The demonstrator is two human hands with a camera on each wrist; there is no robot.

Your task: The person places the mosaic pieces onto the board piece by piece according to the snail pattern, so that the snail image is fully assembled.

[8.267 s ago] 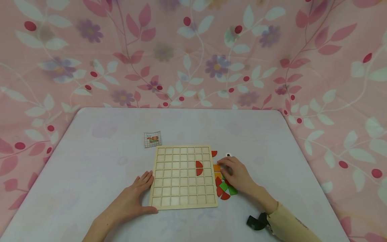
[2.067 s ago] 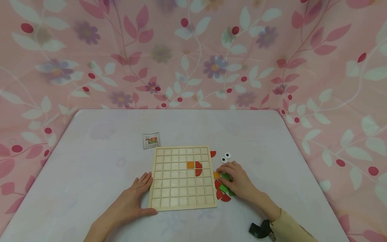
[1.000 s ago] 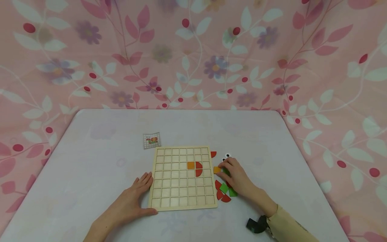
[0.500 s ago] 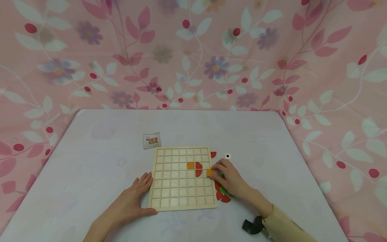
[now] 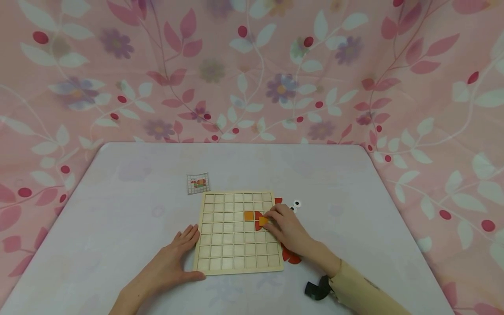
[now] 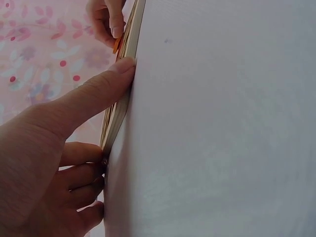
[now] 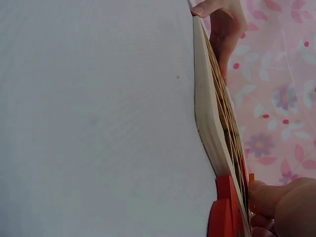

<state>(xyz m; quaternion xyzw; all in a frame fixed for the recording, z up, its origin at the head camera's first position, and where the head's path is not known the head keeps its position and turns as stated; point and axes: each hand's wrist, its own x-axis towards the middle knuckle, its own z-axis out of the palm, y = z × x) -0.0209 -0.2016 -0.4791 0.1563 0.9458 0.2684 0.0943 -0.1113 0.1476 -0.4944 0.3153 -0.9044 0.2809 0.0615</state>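
Observation:
A wooden grid board (image 5: 228,238) lies on the table in the head view. My left hand (image 5: 173,258) rests along its left side, fingers stretched against the edge and thumb at the near corner. Between thumb and fingertips my right hand (image 5: 290,229) pinches an orange square tile (image 5: 263,221), above the two red quarter-circle tiles (image 5: 257,226) set in the board and partly hiding them. Another orange square (image 5: 249,215) sits in the cell to their left. In the right wrist view the held tile (image 7: 252,177) stands just above the board's surface.
A small picture card (image 5: 197,183) lies beyond the board's far left corner. At the right edge are loose red tiles (image 5: 292,257), a red piece (image 5: 278,200) and eye discs (image 5: 297,204); the right hand hides other pieces. A black wrist device (image 5: 318,288) is by the right sleeve.
One orange square has come into the board since the earliest frame. My right hand has picked up a second and carried it left over the board. The left hand stays in place.

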